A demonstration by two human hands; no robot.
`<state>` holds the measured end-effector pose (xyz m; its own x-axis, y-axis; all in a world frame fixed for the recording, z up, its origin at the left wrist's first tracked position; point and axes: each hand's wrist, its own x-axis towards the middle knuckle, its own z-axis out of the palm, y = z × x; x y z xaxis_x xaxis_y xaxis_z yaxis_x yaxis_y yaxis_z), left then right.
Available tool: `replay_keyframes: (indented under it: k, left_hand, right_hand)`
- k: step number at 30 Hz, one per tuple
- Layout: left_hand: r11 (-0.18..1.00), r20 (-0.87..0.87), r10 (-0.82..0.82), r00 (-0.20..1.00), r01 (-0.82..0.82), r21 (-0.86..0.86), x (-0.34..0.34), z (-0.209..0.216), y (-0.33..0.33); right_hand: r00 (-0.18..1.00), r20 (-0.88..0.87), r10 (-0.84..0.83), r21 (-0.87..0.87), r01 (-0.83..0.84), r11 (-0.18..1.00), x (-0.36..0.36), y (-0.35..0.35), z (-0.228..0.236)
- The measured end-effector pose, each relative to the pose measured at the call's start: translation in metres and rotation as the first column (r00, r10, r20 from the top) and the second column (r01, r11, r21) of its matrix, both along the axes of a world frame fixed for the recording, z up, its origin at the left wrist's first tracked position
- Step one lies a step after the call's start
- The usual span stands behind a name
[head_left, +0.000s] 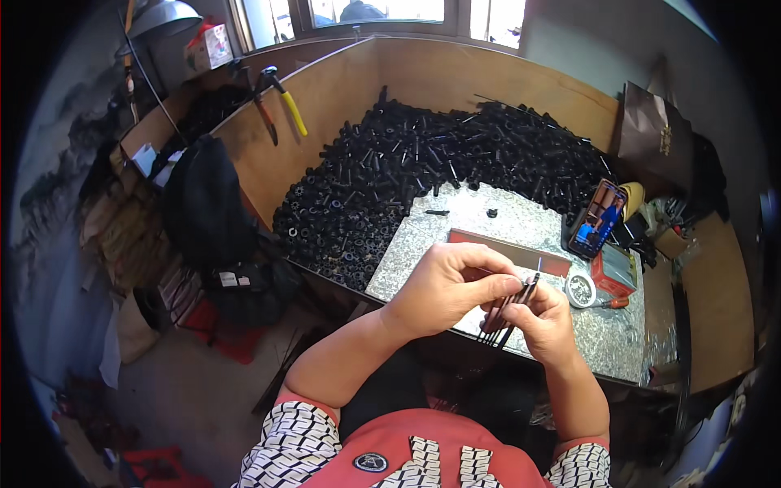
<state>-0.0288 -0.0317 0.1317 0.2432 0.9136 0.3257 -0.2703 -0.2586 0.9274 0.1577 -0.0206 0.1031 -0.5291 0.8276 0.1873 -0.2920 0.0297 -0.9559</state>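
My left hand [443,289] comes in from the left, its thumb and index finger pinched together at the upper part of several thin dark rods [493,332]. My right hand [543,324] closes round the same rods from the right, thumb in front. The rods stand side by side and tilted, lower ends fanned a little; one thin tip points up above my fingers. Both hands are over the near edge of a speckled stone slab [407,260]. Behind them lies a long, low reddish-brown box [508,250], partly covered by my hands.
A large heap of small black cylindrical parts [455,150] fills the wooden-walled bench. On the slab's right are a propped phone [598,220], a white round container [580,289], a red box [614,271] and a red-handled screwdriver [616,303]. Yellow-handled pliers [290,110] hang on the left wall.
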Motion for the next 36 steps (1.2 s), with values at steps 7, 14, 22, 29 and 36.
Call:
replay_keyframes:
  k: [7, 14, 22, 29, 36]
  left_hand:
    - [0.998, 0.045, 0.062, 0.997, -0.063, 0.029, -0.028, -0.017, 0.023]
    - [0.529, -0.664, 0.733, -0.147, -0.490, 0.693, -0.159, -0.117, 0.086]
    - [0.531, -0.635, 0.741, -0.220, -0.386, 0.754, -0.171, -0.141, 0.097]
    - [0.433, -0.497, 0.867, -0.015, -0.470, 0.769, -0.156, -0.117, 0.098]
    - [0.972, 0.148, 0.219, 0.964, -0.230, 0.057, -0.059, -0.045, 0.058]
  right_hand:
    - [0.998, 0.003, -0.070, 0.009, 0.070, 0.998, -0.003, 0.010, -0.013]
    - [0.990, -0.060, -0.127, -0.020, 0.126, 0.992, 0.002, 0.017, -0.018]
    - [0.990, -0.004, -0.140, -0.032, 0.140, 0.990, 0.001, 0.027, -0.019]
    - [0.988, -0.061, -0.140, -0.038, 0.138, 0.990, 0.007, 0.028, -0.017]
    - [0.997, -0.036, -0.075, -0.004, 0.074, 0.997, 0.009, 0.019, -0.020]
